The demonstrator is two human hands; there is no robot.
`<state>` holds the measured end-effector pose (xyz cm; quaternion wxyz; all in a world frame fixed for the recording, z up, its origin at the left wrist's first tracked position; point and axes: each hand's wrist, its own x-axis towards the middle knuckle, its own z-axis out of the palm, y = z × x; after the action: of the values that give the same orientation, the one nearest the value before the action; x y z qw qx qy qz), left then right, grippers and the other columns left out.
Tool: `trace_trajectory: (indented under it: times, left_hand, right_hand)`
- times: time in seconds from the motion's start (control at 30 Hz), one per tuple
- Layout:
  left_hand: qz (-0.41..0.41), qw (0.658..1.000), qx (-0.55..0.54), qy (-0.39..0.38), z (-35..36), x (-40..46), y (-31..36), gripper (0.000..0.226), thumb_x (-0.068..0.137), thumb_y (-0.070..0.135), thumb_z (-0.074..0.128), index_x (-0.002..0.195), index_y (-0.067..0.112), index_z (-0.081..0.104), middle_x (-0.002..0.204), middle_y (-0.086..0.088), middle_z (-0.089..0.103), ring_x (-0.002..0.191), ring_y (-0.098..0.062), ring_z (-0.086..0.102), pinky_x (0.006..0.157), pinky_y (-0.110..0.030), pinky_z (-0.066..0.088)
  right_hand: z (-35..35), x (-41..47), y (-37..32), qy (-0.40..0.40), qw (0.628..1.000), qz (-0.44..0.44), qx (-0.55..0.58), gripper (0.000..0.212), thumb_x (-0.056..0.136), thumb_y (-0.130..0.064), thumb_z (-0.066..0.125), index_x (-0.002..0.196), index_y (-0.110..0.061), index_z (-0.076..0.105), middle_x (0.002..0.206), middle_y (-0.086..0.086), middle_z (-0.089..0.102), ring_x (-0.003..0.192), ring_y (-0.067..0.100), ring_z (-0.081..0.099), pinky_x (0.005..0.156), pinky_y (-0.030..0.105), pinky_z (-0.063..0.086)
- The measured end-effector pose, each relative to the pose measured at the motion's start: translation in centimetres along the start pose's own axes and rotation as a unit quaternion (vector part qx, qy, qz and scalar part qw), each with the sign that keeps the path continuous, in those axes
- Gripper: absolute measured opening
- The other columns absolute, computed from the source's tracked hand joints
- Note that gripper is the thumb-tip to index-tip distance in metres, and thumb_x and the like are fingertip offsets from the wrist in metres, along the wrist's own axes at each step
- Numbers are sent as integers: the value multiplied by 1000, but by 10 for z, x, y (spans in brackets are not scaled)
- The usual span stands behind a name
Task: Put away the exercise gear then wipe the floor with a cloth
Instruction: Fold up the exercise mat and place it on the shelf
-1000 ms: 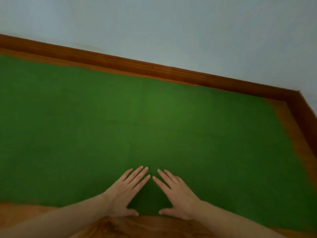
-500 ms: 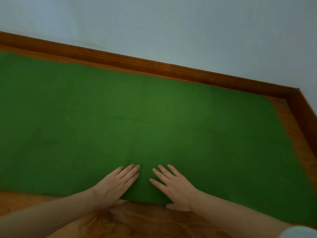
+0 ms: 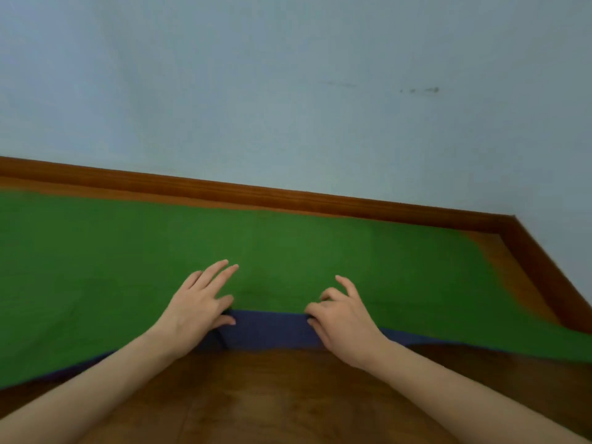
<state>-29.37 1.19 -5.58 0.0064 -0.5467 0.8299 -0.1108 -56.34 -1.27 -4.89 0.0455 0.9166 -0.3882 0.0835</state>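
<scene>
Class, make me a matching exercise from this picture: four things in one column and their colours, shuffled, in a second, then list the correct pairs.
Things:
1. mat's top face
2. mat's underside
3. skirting board
4. wall

Colours:
A. pale blue-grey
B. dark blue
C. green
D. reddish brown

Pairs: 1-C, 2-B, 3-D, 4-A

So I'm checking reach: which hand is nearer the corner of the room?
Right. The right hand grips the mat edge on the corner's side; the left hand sits farther away.
</scene>
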Motion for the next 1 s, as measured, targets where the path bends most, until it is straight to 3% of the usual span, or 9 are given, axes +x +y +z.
trace_trajectory:
  times: [0.17,0.33,0.53,0.67,0.73,0.8,0.87,0.93,1.0]
  left_hand:
    - [-65,994,-11,92,-19,39,-24,32,45,38,89,53,20,63,115,-14,65,112,-32,55,85,-38,32]
    - [-126,977,-54,166,-38,74,-32,25,55,31,87,62,16,67,115,-14,65,116,-30,44,88,-39,30]
    - [-115,953,-98,261,-23,73,-7,58,68,6,78,122,12,59,137,-13,51,129,-29,38,101,-40,34]
    - [-61,969,-107,216,27,35,-1,66,67,-2,63,127,21,46,133,-3,51,120,-19,43,97,-31,32]
    - [-105,979,-113,132,50,22,-8,69,64,10,65,128,22,43,131,-5,55,118,-19,42,94,-32,41]
    - [-194,970,-146,10,67,18,-17,100,43,13,84,134,17,42,134,-15,53,123,-27,40,83,-42,52]
    - [-261,950,-165,-48,68,21,-22,116,50,27,87,147,21,22,151,-21,21,137,-32,27,92,-48,49]
    - [-267,942,-198,-56,70,30,-23,100,83,46,60,140,27,-20,148,-13,-30,142,-26,-5,113,-43,26]
    - [-269,929,-247,-55,70,42,-25,85,91,55,39,132,32,-33,143,-9,-43,143,-22,-14,116,-38,14]
  right_hand:
    - [-18,46,24,86,992,93,24,9,72,-24,77,77,-26,69,67,-10,70,66,13,64,94,46,45]
    - [-30,76,48,127,978,162,36,13,91,-24,58,96,-21,70,90,-5,73,86,18,66,103,42,33]
    - [-37,99,69,161,958,233,40,26,97,-28,47,114,-22,65,107,-4,71,97,19,62,99,33,29]
    - [-34,113,77,165,947,277,8,27,97,-30,47,116,-24,65,104,-5,71,99,19,59,102,34,25]
    - [-33,121,78,177,939,296,1,21,93,-27,55,108,-22,69,96,-3,72,95,22,59,100,39,29]
    - [-29,124,78,204,935,287,-26,11,83,-21,69,93,-20,74,88,0,71,86,25,59,91,41,36]
    - [-27,124,78,215,937,267,-72,11,74,-17,78,84,-18,74,88,5,66,82,27,59,81,40,39]
    - [-24,123,79,230,935,251,-97,20,70,-15,80,88,-15,73,89,9,62,79,28,58,72,39,43]
    - [-19,120,81,264,934,223,-92,35,71,-12,79,104,-10,69,89,12,60,74,27,58,63,36,46]
